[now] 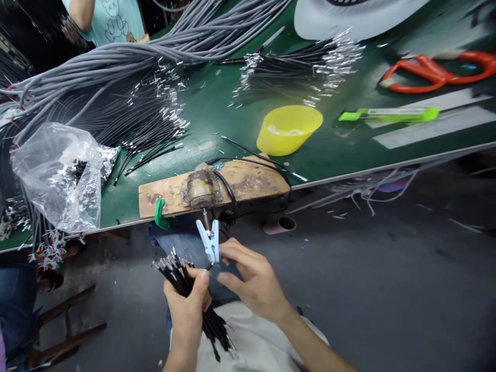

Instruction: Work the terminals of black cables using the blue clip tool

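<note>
My left hand (188, 305) is closed around a bundle of short black cables (217, 330) with bare silvery ends. One cable's tip sticks out past my left thumb, just below a light blue clothespin (211, 244). My right hand (253, 279) is right beside the clothespin, thumb and index finger apart; whether a fingertip touches it I cannot tell. Above, a metal shaft (206, 219) runs from the clothespin to a small, worn motor-like cylinder (201, 187). That cylinder is fixed on a wooden board (253, 181) at the table edge.
On the green table (217, 113) lie grey cables (127, 57), stripped black cables (294, 64), a plastic bag (58, 175), a yellow cup (289, 132), a green marker (391, 114) and red-handled scissors (434, 75). A green clip (160, 214) grips the board. Another person (112, 20) is across the table.
</note>
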Demonstrator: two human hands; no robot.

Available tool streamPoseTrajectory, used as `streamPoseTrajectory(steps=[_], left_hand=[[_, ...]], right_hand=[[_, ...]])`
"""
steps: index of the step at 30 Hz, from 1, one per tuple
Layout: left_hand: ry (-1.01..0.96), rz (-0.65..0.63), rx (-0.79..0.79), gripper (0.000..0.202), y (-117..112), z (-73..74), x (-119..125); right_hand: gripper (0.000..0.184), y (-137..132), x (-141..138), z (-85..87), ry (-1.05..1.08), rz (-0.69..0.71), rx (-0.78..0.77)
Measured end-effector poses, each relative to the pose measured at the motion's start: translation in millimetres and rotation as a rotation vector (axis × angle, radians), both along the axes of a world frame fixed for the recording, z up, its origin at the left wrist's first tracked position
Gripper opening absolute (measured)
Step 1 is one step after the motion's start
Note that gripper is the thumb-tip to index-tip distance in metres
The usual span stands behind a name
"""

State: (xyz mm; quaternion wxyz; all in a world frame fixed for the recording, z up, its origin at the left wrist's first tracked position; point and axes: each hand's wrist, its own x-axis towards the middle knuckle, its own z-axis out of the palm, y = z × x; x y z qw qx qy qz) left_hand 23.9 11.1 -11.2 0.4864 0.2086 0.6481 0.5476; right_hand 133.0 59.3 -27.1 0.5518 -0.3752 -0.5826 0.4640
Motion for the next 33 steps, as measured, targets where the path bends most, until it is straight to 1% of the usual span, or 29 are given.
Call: streamPoseTrajectory(steps=[2,4,6,7,8,9,11,13,14,15,17,19,20,21,25,27,29,31,33], left_hand=[[-0.061,-0.067,0.0,0.035,0.3,-7.0,-4.9],[-0.083,-0.144,0.026,0.037,2.5,-12.2,-9.8],[-0.074,-0.204,0.068,0.036,6.5,-13.9,-14.0],[-0.06,-0.222,0.089,0.035,8.9,-13.4,-15.9],[-0.041,-0.228,0.102,0.033,11.3,-12.0,-17.8],[-0.021,-0.228,0.107,0.032,13.4,-10.0,-19.7],[0.017,-0.219,0.107,0.027,16.2,-4.7,-23.7],[0.024,-0.22,0.087,0.024,16.5,1.3,-27.2],[0.017,-0.231,0.074,0.024,15.9,4.2,-28.3],[0.017,-0.227,0.078,0.024,15.0,6.7,-28.6],[0.04,-0.176,0.129,0.024,13.1,10.6,-27.3],[0.085,-0.096,0.208,0.023,12.8,12.7,-23.8],[0.102,-0.066,0.238,0.022,13.5,13.1,-21.9],[0.108,-0.063,0.246,0.021,14.6,13.2,-20.1],[0.161,-0.144,0.236,0.019,19.7,10.8,-16.5],[0.198,-0.168,0.247,0.019,20.8,8.7,-17.3],[0.199,-0.167,0.248,0.019,21.6,6.7,-20.4],[0.171,-0.183,0.219,0.02,23.0,5.5,-25.7],[0.12,-0.245,0.15,0.021,24.0,5.0,-31.3]], right_hand=[[0.02,-0.9,-2.3,0.7,0.107,0.123,-0.129],[0.029,-1.2,-5.8,2.1,0.33,0.266,-0.314],[0.035,0.7,-8.4,3.3,0.562,0.465,-0.498],[0.036,2.9,-9.0,3.7,0.629,0.541,-0.571],[0.036,5.9,-9.1,3.8,0.655,0.58,-0.625],[0.034,9.7,-9.0,3.8,0.648,0.577,-0.662],[0.031,18.7,-8.9,3.8,0.613,0.463,-0.698],[0.032,28.2,-10.9,4.9,0.608,0.348,-0.69],[0.034,32.5,-12.8,6.1,0.616,0.332,-0.671],[0.037,36.1,-15.4,7.6,0.631,0.346,-0.646],[0.042,41.1,-21.2,11.4,0.683,0.425,-0.612],[0.042,43.6,-26.0,15.3,0.754,0.491,-0.622],[0.04,44.1,-27.5,17.1,0.786,0.495,-0.636],[0.039,44.3,-28.4,18.7,0.809,0.489,-0.651],[0.039,41.9,-28.4,20.5,0.831,0.474,-0.683],[0.044,39.8,-28.1,16.4,0.81,0.503,-0.702],[0.049,37.8,-27.2,8.0,0.773,0.517,-0.731],[0.049,35.5,-24.7,-3.3,0.745,0.505,-0.762],[0.045,32.4,-19.6,-14.0,0.734,0.465,-0.765]])
